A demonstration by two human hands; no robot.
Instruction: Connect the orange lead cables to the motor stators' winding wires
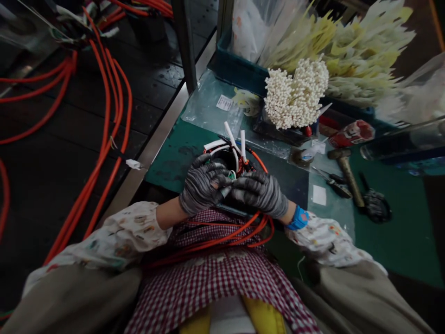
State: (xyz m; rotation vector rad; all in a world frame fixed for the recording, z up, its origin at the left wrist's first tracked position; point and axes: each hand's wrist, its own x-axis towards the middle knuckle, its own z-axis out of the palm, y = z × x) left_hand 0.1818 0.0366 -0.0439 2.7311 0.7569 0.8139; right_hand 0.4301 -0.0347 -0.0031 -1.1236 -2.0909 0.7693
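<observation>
Both my hands wear grey striped knit gloves and meet at the near side of a round dark part (227, 160) wound with wires, which looks like a motor stator. White sleeving tubes (228, 132) and orange and black leads stick up from its rim. My left hand (205, 183) is closed, fingertips pinched at a thin white wire loop (232, 175). Against it from the other side, my right hand (259, 191) has its fingers bent and closed at the same wire. The fingers hide the wire's ends. Orange cables (239, 236) run from beneath my hands across my checked apron.
A bundle of white-tipped thin sticks or tubes (295, 93) lies beyond the stator, before blue bins of yellowish strips (365, 51). Rightward on the green bench (399, 250) are a hammer (349, 176), pliers (337, 185), a red can (352, 134) and black tape-like rings (377, 206). Orange cables (107, 116) hang left.
</observation>
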